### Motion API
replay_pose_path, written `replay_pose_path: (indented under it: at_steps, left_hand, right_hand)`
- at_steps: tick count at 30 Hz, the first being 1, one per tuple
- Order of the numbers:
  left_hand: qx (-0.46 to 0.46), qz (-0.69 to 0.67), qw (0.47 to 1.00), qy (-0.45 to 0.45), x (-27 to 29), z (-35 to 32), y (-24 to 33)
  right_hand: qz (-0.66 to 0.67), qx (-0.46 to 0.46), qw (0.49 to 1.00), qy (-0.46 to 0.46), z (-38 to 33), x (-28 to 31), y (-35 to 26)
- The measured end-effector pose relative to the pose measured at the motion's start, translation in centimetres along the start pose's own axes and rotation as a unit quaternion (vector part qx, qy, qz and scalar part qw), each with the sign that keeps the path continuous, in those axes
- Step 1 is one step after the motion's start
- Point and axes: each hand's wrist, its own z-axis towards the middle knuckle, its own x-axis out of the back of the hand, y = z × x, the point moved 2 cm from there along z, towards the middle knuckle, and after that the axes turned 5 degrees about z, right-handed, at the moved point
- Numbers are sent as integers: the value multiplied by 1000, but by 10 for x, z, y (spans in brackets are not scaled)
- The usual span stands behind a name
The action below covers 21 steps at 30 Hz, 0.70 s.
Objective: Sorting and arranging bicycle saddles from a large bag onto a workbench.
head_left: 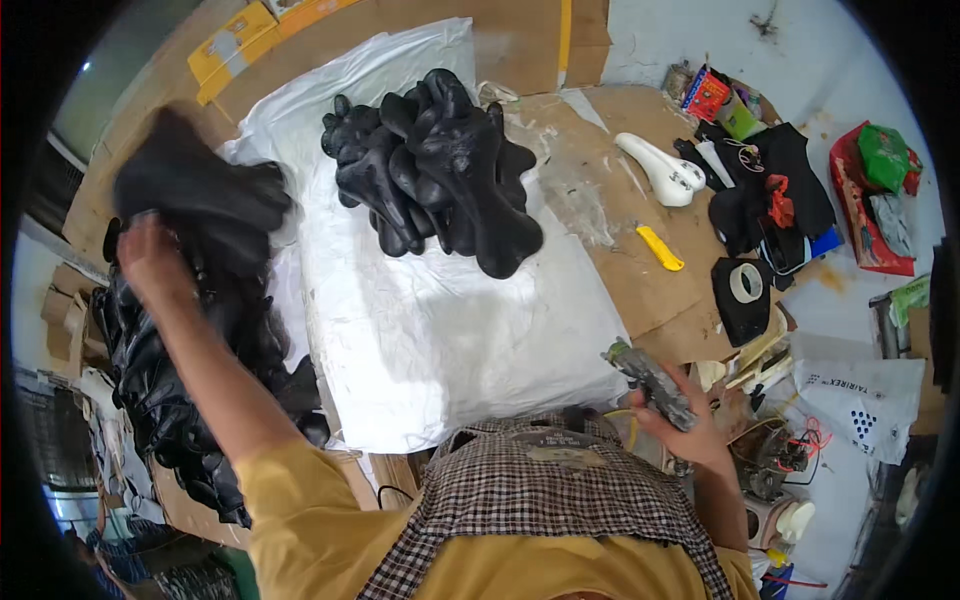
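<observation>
At the far left, my left hand (pixel 155 262) grips a black bicycle saddle (pixel 200 190) by its near edge. Hand and saddle are both smeared by motion, and my fingertips are partly hidden. Under them lies a big heap of black saddles (pixel 190 400). My right hand (pixel 690 425) is closed around a grey, wrapped-looking hand tool (pixel 655 385) with a greenish tip, at the white sheet's near right corner; its exact kind is unclear. On the white sheet (pixel 450 340) in front of me rests a pile of glossy black saddles (pixel 440 170).
On the cardboard-covered table (pixel 640 290) to the right lie a white saddle (pixel 665 172), a yellow-handled cutter (pixel 660 248) and a tape roll (pixel 746 283) on a black piece. Black cloth (pixel 790 180), a red bag (pixel 870 210) and a white plastic bag (pixel 860 400) sit farther right.
</observation>
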Motion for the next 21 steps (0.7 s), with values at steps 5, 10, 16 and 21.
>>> replay_pose_path:
  at_steps: [5, 10, 16, 21]
  left_hand:
    - [285, -266, 899, 199, 49, 13, -101]
    - [470, -325, 812, -119, -150, -163, -136]
    - [464, -255, 763, -370, -313, -316, -42]
    - [391, -140, 825, -384, -338, -354, -28]
  right_hand:
    - [-73, 17, 997, 31, -9, 7, -12]
    - [-31, 65, 993, 95, -15, 10, -20]
    - [9, 120, 991, 57, -15, 4, -67]
    - [9, 60, 998, 7, -17, 24, -36]
